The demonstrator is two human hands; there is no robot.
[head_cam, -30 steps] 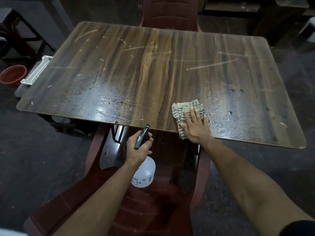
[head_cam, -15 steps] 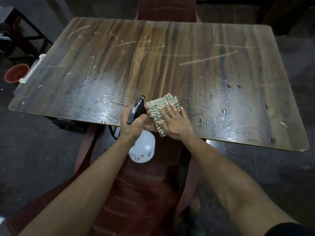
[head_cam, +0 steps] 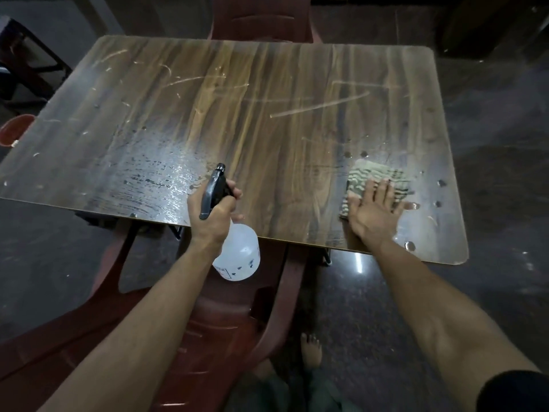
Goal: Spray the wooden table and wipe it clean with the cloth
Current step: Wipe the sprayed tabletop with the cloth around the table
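Since the earlier frame, the cloth (head_cam: 375, 185) has moved right along the table (head_cam: 267, 114), under the flat right hand (head_cam: 375, 214); droplets lie just beyond. The left hand (head_cam: 214, 214) grips the sprayer (head_cam: 234, 251).

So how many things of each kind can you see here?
Tables: 1, the wooden table
Spray bottles: 1, the spray bottle
Cloths: 1, the cloth
Chairs: 2, near chair and far chair
Buckets: 1, the red bucket
Total: 6
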